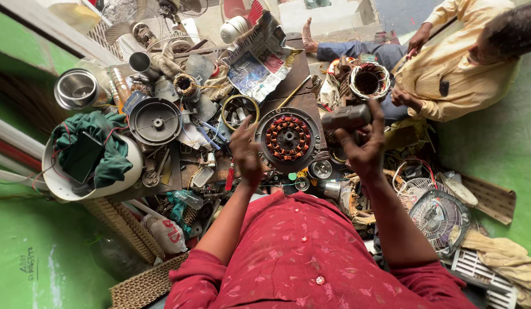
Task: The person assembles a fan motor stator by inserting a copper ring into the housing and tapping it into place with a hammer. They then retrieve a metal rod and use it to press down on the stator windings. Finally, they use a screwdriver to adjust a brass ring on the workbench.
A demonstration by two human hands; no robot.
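A round fan motor stator [288, 138] with copper windings lies in a grey housing on the cluttered floor in front of me. My left hand [245, 153] hovers at its left edge with fingers spread, holding nothing. My right hand [364, 145] is raised to the right of the stator and grips a grey hammer head [345, 117]. A small red-handled tool [229, 178] lies just below my left hand.
Another person in a yellow shirt [448, 63] sits at the upper right working on a second wound stator [368, 81]. A newspaper [258, 57], a grey motor cover [155, 121], a steel cup [76, 88], a green cloth [99, 146] and a fan grille [438, 217] surround me.
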